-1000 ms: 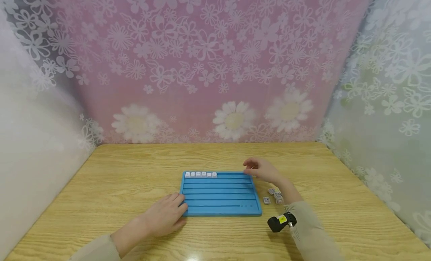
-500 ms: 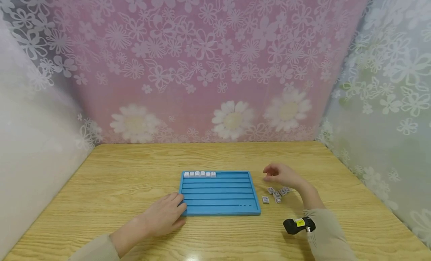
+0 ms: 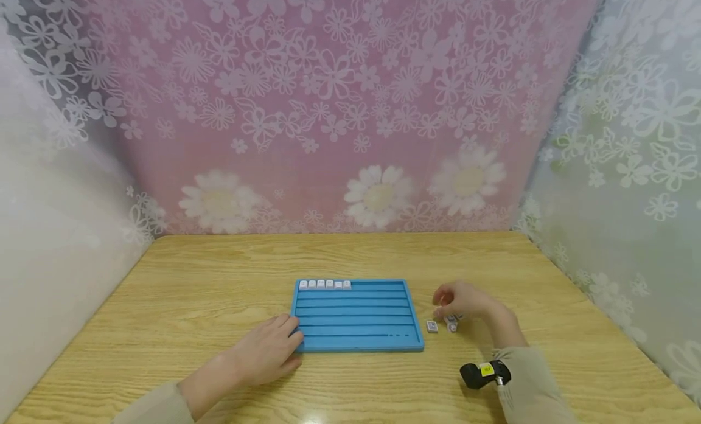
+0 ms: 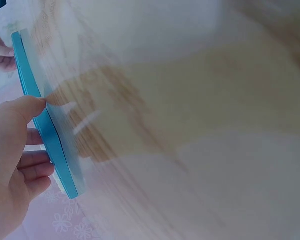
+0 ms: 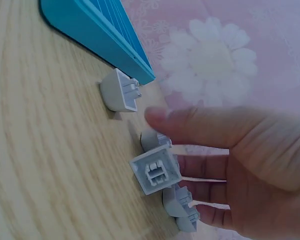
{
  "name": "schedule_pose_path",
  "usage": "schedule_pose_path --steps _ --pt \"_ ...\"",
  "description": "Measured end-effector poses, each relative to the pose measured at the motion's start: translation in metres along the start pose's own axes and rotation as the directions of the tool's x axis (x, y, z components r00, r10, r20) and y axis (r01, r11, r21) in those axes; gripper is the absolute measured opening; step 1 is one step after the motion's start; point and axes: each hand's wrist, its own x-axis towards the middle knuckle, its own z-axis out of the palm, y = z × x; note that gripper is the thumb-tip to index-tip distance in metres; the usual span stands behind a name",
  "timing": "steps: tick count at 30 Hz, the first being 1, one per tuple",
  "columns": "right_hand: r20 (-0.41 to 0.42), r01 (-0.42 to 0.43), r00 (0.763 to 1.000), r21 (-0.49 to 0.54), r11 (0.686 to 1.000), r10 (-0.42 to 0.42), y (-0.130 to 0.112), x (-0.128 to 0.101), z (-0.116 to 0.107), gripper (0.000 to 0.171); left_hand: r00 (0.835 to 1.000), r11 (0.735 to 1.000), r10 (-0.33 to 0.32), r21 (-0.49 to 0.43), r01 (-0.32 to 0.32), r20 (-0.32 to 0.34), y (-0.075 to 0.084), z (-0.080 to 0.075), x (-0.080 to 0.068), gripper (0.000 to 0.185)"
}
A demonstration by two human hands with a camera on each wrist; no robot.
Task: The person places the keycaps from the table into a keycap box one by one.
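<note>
**Right hand over loose keycaps beside the blue tray**

The keycaps (image 3: 450, 322) are small grey-white plastic caps; the right wrist view shows one (image 5: 155, 172) lying upside down, its square hollow and cross-shaped stem socket facing up, with others partly hidden behind the fingers. They lie in a loose cluster on the wooden table (image 3: 219, 272), just off the right edge of the blue tray (image 3: 358, 326). One cap (image 3: 432, 326) sits a little apart, nearest the tray's near right corner.

The right hand (image 3: 462, 301) hovers directly above the cluster, fingers (image 5: 205, 125) loosely extended and spread, holding nothing; the thumb tip is close to the upturned cap, though contact cannot be made out.

The tray is a flat rectangle with long parallel grooves. A short row of white keycaps (image 3: 325, 284) stands in the farthest groove, at its left end.

The left hand (image 3: 268, 351) rests flat on the table at the tray's near left corner, fingers relaxed, fingertips touching the tray's edge
</note>
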Motion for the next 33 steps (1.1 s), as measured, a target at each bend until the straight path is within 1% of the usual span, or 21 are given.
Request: schedule_pose_path --steps 3,5,14,17,19,23,26,31,33 --pt "0.004 -0.044 0.999 -0.001 0.999 0.044 -0.001 -0.002 0.003 0.032 1.000 1.000 0.001 0.002 -0.001 -0.004 0.000 0.000 0.000 0.030" --pt "0.005 -0.057 0.998 0.001 0.998 0.057 -0.002 -0.003 0.004 0.032 1.000 1.000 0.002 0.006 -0.002 -0.007 0.000 0.001 -0.001 0.030" --pt "-0.002 -0.064 0.998 0.003 0.998 0.064 -0.001 -0.001 0.010 0.018 1.000 1.000 -0.001 0.002 0.001 0.007 0.001 0.002 -0.002 0.030" --pt "-0.027 -0.038 0.999 0.023 0.999 0.039 0.000 0.001 0.011 0.016 1.000 1.000 -0.003 0.000 0.003 0.010 0.001 0.002 -0.002 0.031" --pt "-0.055 -0.022 0.998 0.049 0.999 0.025 0.000 0.003 0.011 0.018 1.000 1.000 -0.002 0.001 0.002 0.010 0.001 0.002 -0.002 0.031" --pt "-0.098 0.036 0.995 0.083 0.996 -0.028 -0.002 0.007 0.010 0.026 1.000 1.000 -0.003 -0.002 0.003 0.011 0.001 0.001 -0.002 0.031" --pt "-0.107 0.064 0.993 0.123 0.990 -0.051 -0.005 0.009 0.008 0.029 1.000 1.000 -0.005 0.002 0.005 0.010 0.001 0.001 -0.001 0.031" --pt "-0.092 0.079 0.994 0.272 0.959 -0.056 -0.010 0.011 0.007 0.032 1.000 1.000 0.002 0.020 -0.002 -0.014 -0.001 0.002 -0.001 0.031" --pt "-0.082 0.085 0.995 0.310 0.947 -0.062 -0.010 0.012 0.006 0.032 1.000 1.000 0.005 0.023 -0.004 -0.022 -0.001 0.003 -0.001 0.030"
